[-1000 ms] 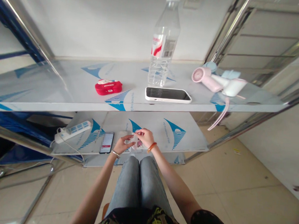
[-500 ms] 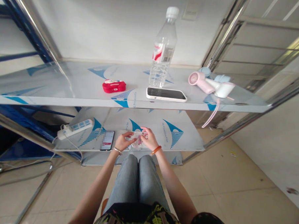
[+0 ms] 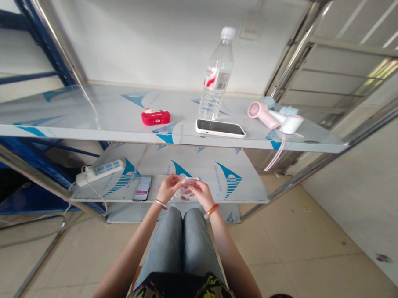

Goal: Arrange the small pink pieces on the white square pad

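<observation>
Above the front of the lower shelf [image 3: 205, 158], my left hand [image 3: 167, 190] and my right hand [image 3: 201, 194] meet with fingers pinched. Between their fingertips is a small clear plastic piece [image 3: 188, 182]; its exact kind is too small to make out. Just under the hands lies a crinkled clear plastic bag [image 3: 184, 195] with reddish marks or contents, partly hidden by my fingers. To the left of my left hand, a phone [image 3: 142, 188] with a lit screen rests flat near the shelf's front edge.
On the upper shelf [image 3: 121, 119] are a red earphone case [image 3: 156, 117], a clear bottle [image 3: 217, 75], a white-cased phone [image 3: 220, 128] and a pink handheld fan [image 3: 262, 113] beside a white one [image 3: 290, 123]. A power strip [image 3: 100, 173] with cable lies on the lower left.
My hands have come together, and the clear plastic piece now shows raised between their fingertips. Before, they were apart over the bag, fingers spread. The view has shifted slightly.
</observation>
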`<state>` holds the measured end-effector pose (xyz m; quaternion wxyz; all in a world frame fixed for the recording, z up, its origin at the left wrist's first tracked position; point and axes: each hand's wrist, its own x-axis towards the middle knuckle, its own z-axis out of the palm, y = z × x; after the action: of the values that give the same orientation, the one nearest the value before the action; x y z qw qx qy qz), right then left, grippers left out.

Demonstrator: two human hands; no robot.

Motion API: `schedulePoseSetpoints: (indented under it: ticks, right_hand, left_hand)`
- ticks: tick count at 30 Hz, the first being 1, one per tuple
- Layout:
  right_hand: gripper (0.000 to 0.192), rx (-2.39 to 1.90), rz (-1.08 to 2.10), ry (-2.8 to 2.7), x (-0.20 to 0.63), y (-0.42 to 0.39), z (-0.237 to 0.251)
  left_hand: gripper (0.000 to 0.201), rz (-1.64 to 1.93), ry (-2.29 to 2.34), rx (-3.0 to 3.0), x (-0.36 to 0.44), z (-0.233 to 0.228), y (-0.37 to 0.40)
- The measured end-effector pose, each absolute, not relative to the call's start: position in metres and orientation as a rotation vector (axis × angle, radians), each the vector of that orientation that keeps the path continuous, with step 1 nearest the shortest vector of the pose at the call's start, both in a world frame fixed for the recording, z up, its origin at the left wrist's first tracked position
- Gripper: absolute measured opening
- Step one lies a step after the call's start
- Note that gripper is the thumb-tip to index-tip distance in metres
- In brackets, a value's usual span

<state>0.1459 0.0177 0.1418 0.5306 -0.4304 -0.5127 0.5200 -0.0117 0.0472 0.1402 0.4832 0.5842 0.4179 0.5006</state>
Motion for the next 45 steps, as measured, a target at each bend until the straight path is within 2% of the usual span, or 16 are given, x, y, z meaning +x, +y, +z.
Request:
schedulePoseSetpoints:
  ticks: [8, 16, 25, 45]
  right_hand:
    - [0.037, -1.064, 1.179, -1.105, 0.153, 0.008, 0.154]
    - [0.039, -1.122, 1.129, -1.080, 0.154, 0.007, 0.151]
    - [0.041, -1.163, 1.051, -0.996, 0.153, 0.008, 0.157]
    - [0.040, -1.186, 1.125, -1.024, 0.148, -0.006, 0.191]
  left_hand:
    - [0.035, 1.191, 0.936, 1.304, -0.018, 0.149, 0.042]
    - [0.041, 1.130, 0.940, 1.333, -0.017, 0.155, 0.034]
    - [0.036, 1.263, 1.038, 1.475, -0.008, 0.159, 0.033]
    - [0.040, 1.183, 0.918, 1.317, 0.002, 0.176, 0.027]
